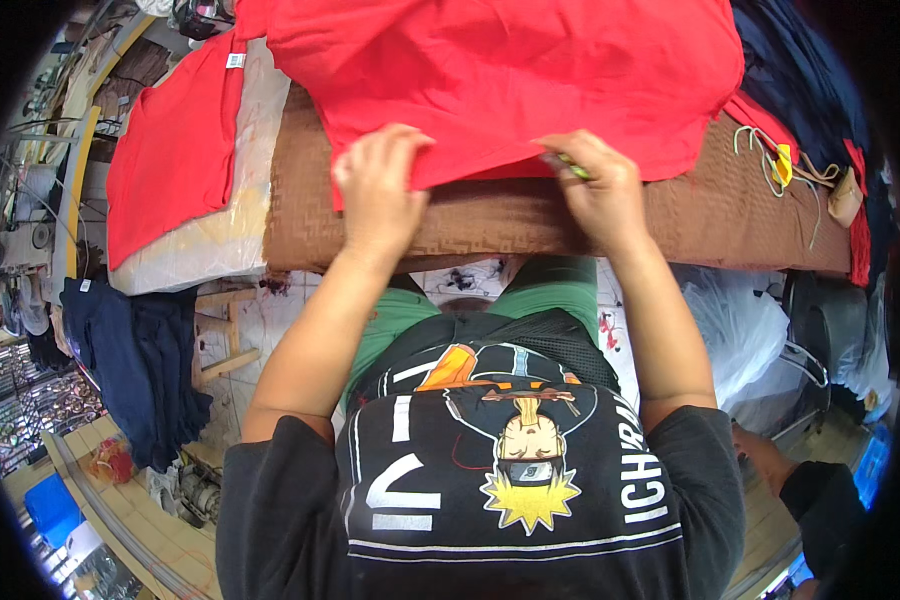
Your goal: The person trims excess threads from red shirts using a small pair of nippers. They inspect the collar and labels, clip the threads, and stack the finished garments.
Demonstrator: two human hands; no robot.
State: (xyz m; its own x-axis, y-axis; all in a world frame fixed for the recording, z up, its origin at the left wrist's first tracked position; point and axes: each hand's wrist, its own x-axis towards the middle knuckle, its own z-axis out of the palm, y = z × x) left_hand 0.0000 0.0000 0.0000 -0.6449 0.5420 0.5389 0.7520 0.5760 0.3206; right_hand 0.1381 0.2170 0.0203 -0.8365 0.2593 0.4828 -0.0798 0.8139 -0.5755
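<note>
I see brown patterned cloth [300,230] covering a table, with pale plastic sheeting [232,238] at its left end. At the far right is a mass of dark navy fabric [802,80]; nearer, a yellow piece [783,165] sits beside pale cord. To the left, navy garments [135,370] drape downward near a wooden frame [232,330]. Near left, I spot a blue container [53,510]. On the right, a translucent plastic bag [725,335] bulges below the table.
</note>
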